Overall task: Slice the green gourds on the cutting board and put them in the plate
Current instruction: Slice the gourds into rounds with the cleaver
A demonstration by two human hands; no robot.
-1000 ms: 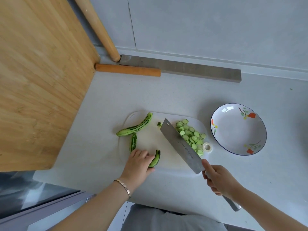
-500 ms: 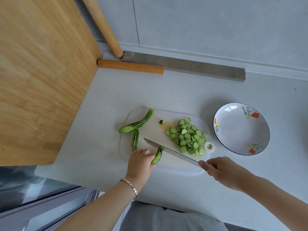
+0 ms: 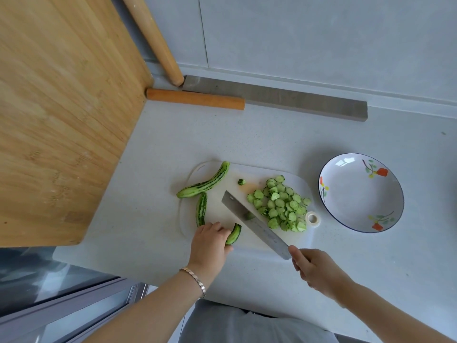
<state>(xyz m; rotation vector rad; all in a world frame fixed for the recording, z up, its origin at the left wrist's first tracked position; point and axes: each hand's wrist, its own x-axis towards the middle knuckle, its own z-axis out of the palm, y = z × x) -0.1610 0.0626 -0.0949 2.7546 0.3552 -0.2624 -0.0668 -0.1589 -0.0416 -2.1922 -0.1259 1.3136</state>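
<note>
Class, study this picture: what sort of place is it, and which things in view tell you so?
Probably a home kitchen counter: a white cutting board with sliced green gourd, a cleaver in the right hand, and a painted plate beside the board.

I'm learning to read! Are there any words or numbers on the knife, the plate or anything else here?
No text here can be read.
knife: faint small marks along the blade, too small and blurred to read.
plate: only painted flowers, no words or numbers.
</note>
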